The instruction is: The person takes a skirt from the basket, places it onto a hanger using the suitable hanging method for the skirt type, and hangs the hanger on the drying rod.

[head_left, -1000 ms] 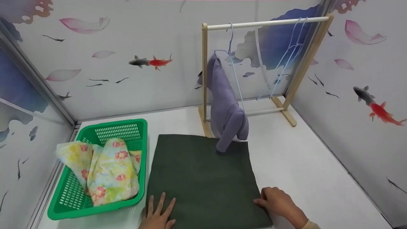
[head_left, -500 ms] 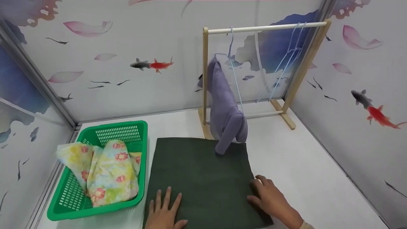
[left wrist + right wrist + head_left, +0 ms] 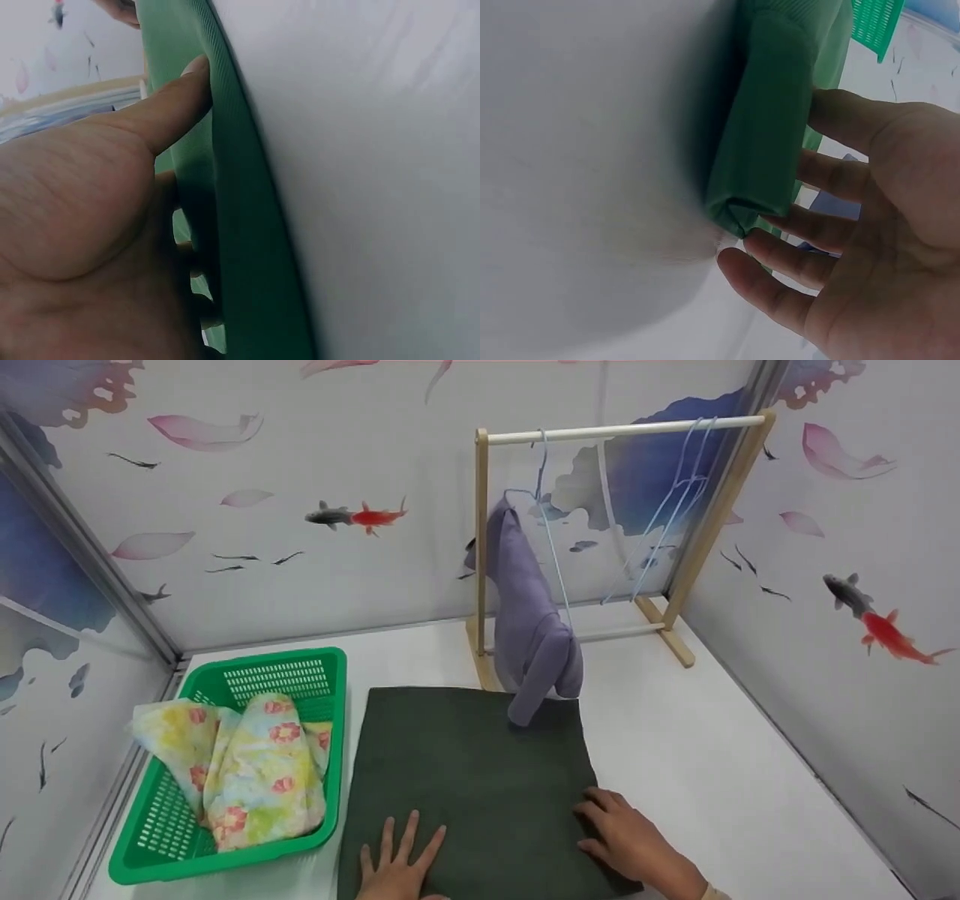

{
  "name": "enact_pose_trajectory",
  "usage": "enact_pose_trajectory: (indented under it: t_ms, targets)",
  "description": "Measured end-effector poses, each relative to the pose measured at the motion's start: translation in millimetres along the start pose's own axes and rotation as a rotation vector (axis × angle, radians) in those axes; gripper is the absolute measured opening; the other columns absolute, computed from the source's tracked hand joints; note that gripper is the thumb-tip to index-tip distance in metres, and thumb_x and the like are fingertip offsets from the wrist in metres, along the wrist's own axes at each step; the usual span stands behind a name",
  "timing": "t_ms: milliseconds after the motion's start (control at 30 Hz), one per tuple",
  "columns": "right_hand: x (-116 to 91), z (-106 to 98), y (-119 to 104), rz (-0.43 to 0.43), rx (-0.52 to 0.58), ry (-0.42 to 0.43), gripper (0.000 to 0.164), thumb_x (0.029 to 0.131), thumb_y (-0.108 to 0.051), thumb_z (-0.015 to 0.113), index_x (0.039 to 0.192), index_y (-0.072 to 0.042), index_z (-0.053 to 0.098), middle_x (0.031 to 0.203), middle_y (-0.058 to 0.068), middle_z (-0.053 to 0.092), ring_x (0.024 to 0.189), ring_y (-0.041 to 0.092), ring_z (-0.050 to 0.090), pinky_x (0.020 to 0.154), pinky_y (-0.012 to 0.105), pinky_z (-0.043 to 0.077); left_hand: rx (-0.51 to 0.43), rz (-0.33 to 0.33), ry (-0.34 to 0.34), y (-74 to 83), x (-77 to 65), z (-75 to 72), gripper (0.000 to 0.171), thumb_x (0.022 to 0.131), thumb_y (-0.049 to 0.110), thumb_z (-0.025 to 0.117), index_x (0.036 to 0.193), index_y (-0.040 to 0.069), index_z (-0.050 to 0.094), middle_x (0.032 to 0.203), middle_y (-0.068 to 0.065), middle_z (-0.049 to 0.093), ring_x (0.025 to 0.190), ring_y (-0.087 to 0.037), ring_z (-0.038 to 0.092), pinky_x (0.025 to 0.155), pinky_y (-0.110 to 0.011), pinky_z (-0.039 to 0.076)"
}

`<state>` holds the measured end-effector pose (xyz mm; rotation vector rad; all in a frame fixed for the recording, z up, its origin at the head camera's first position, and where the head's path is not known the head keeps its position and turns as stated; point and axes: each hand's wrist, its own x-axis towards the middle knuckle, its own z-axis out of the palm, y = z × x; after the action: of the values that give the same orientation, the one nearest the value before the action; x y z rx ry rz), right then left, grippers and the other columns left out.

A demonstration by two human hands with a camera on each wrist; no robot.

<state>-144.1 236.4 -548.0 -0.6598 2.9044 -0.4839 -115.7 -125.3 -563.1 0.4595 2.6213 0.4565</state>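
The left hand is resting with its fingers spread on the near left part of a folded dark green garment, which is lying flat at the near middle of the bench. The left wrist view is showing the thumb touching the fabric. The right hand is touching the garment's right edge, its fingers relaxed, slightly bent and set apart. Just left of the garment, a green plastic basket is standing, and a yellow floral cloth is lying inside it, one part draping over the left rim. Behind the garment, a wooden clothes rack is standing near the far wall. A purple garment is hanging from a hanger at the rack's left end, its lower end reaching over the green garment's far right part; whether they are touching is unclear. Light blue hangers are hanging at the rack's right end.
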Motion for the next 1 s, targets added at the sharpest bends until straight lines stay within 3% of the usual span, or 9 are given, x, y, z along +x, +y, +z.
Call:
enact_pose_trajectory:
  t_ms: [267,500,633,833,1000]
  targets:
    - [2,-1,-3,0.002,0.029,0.005,0.041,0.087,-0.035,0.063,0.118,-0.009,0.056,0.127,0.018,0.046,0.117,0.035,0.042,0.088,0.052,0.040,0.007,-0.029,0.044,-2.7,-0.7,10.4,0.091,0.068,0.081,0.039,0.145,0.039,0.018,0.151,-0.014,0.007,0.132,-0.049,0.002,0.084,-0.077,0.007]
    - [9,-16,-5,0.058,0.040,0.148,0.034,0.087,-0.032,0.063,0.112,-0.009,0.060,0.112,0.011,0.057,0.104,0.027,0.053,0.082,0.046,0.045,-0.002,-0.020,0.069,-1.1,-2.6,11.6,0.090,0.070,0.080,0.039,0.145,0.038,0.017,0.151,-0.014,0.006,0.132,-0.049,0.001,0.085,-0.077,0.004]
    - [23,-36,-4,0.106,0.138,0.277,0.036,0.089,-0.030,0.062,0.117,-0.008,0.058,0.111,0.007,0.060,0.099,0.023,0.058,0.078,0.040,0.048,-0.016,-0.005,0.084,-1.3,-3.9,12.3,0.088,0.071,0.078,0.040,0.146,0.037,0.017,0.151,-0.015,0.006,0.132,-0.049,0.000,0.085,-0.077,0.004]
    - [51,-76,7,0.085,0.385,0.424,0.043,0.092,-0.033,0.055,0.124,-0.005,0.053,0.116,0.010,0.059,0.098,0.022,0.060,0.078,0.041,0.049,-0.048,-0.004,0.052,-3.5,-0.2,12.0,0.089,0.071,0.079,0.041,0.146,0.038,0.015,0.151,-0.014,0.003,0.132,-0.049,-0.003,0.085,-0.077,0.001]
    - [73,-111,7,0.091,0.449,0.515,0.048,0.094,-0.035,0.052,0.129,-0.001,0.048,0.120,0.014,0.057,0.104,0.026,0.058,0.083,0.045,0.047,-0.054,-0.028,0.021,-4.1,1.6,12.9,0.091,0.069,0.081,0.041,0.146,0.039,0.014,0.152,-0.012,0.001,0.132,-0.047,-0.006,0.087,-0.076,-0.001]
